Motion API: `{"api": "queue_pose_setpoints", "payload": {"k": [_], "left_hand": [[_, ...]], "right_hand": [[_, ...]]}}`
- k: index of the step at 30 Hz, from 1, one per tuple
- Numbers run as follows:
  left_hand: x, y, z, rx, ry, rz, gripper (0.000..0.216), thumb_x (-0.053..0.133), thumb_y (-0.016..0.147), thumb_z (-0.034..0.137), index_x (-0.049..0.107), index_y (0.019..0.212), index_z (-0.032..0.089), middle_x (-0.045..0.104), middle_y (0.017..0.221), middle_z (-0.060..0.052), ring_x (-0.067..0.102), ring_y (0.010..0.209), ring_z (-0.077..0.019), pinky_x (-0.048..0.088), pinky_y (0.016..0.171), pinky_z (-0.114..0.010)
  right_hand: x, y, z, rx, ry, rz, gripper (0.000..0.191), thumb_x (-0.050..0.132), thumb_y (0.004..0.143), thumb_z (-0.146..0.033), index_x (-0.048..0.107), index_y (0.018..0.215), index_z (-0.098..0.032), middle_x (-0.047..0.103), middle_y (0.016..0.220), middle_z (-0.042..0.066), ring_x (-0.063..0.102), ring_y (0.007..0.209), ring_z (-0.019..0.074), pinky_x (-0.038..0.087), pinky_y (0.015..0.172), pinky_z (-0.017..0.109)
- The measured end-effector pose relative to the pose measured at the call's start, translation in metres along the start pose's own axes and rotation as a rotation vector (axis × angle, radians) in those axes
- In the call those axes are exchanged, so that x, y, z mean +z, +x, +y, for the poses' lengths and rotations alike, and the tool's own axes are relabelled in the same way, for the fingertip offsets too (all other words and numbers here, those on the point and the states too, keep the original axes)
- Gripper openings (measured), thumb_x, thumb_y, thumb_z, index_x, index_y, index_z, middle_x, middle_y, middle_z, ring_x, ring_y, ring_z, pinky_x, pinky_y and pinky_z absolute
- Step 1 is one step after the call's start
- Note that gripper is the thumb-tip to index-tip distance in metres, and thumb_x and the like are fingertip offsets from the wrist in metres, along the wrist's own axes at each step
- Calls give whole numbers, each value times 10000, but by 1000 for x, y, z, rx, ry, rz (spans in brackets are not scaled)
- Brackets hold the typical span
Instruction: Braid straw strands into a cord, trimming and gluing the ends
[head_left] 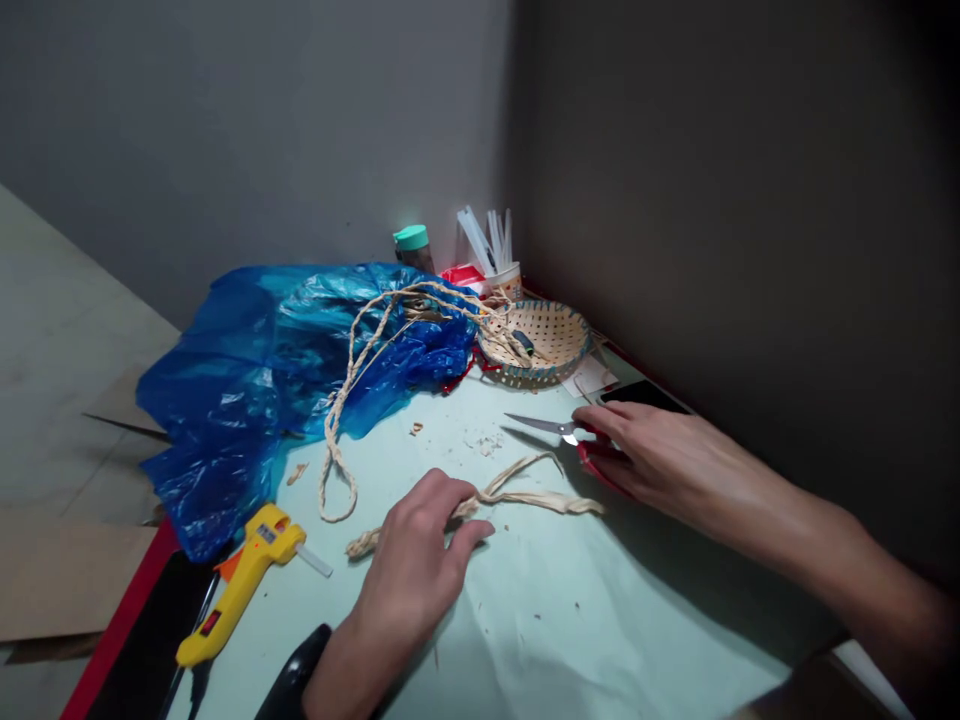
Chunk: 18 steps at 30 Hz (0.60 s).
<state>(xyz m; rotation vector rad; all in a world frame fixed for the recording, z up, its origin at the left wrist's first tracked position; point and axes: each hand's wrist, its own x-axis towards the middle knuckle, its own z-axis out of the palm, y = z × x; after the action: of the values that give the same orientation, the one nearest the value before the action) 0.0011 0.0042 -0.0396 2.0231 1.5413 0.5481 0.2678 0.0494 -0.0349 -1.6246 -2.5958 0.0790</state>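
My left hand (420, 545) lies over a short braided fibre cord (363, 544), its fingers curled on it and the thumb apart from the index finger. The braid's end pokes out on the left, and two loose flat strands (544, 497) fork out to the right; the part under my palm is hidden. My right hand (637, 450) grips red-handled scissors (559, 428) by the handles, just above and right of the strands. Their blades point left and stand slightly apart, with nothing between them.
A yellow glue gun (244, 590) lies at the left. Behind are a crumpled blue plastic bag (247, 360), a long braided cord (341, 400), a woven basket (551, 335), a cup (507, 280) of glue sticks and a green-lidded bottle (412, 245). Scraps dot the pale green table cover (540, 650).
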Motion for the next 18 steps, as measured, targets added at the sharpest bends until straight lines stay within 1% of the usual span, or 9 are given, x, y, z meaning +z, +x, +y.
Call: {"api": "queue_pose_setpoints", "payload": {"k": [2,5,7,9,11,14,16,17,18], "left_hand": [[7,0,-1,34,125,-7,173,567,887,189,657,1034,197,609,976,-56,618,878,-226,436,777,-328],[15,-1,-1,56,272,23,233,539,886,138,644,1085,200,614,970,-67,639,830,-245,443,697,-333],[18,-1,-1,73,314,60,233,520,875,103,655,1041,196,630,916,-65,640,763,-251,421,634,-333],[16,-1,-4,93,311,90,216,518,851,72,673,929,201,640,848,-51,631,692,-239,393,589,-323],[10,0,-7,121,285,142,202,537,827,59,668,811,213,635,773,-24,620,648,-214,382,571,-305],[-8,1,-11,138,193,333,154,565,836,95,646,794,219,641,758,2,619,683,-180,420,619,-273],[-22,1,-11,101,117,570,59,570,886,192,628,877,200,650,820,-17,614,745,-175,445,665,-266],[-29,0,-10,71,83,691,90,541,918,236,613,938,185,639,838,-28,602,742,-170,446,652,-261],[-34,-1,-9,33,13,828,116,550,921,273,611,955,181,626,814,-17,586,705,-157,445,623,-247]], "right_hand": [[4,2,8,-4,-22,31,107,477,927,-255,546,975,-188,599,879,76,585,732,206,368,613,289],[13,5,13,-13,-22,45,136,465,928,-213,563,1012,-169,603,897,98,594,793,227,396,655,302],[19,10,16,-27,-23,48,127,465,925,-193,577,974,-159,608,863,99,590,758,221,402,646,302],[25,15,18,-34,-29,56,127,469,921,-175,589,946,-146,616,833,103,582,711,212,406,628,302],[28,20,19,-36,-43,78,140,475,914,-155,603,960,-125,629,837,125,588,726,231,417,634,316],[23,21,15,-33,-70,131,196,443,912,-108,624,983,-88,641,840,174,596,791,289,442,674,368],[15,21,3,-73,-59,159,257,387,929,-83,638,984,-72,652,864,201,607,840,309,464,720,406],[12,23,-6,-121,-39,164,289,360,945,-85,642,1005,-67,661,917,215,616,892,312,476,766,422],[9,27,-16,-197,-7,156,311,348,964,-101,642,1062,-71,667,1023,219,619,974,304,483,832,423]]}}
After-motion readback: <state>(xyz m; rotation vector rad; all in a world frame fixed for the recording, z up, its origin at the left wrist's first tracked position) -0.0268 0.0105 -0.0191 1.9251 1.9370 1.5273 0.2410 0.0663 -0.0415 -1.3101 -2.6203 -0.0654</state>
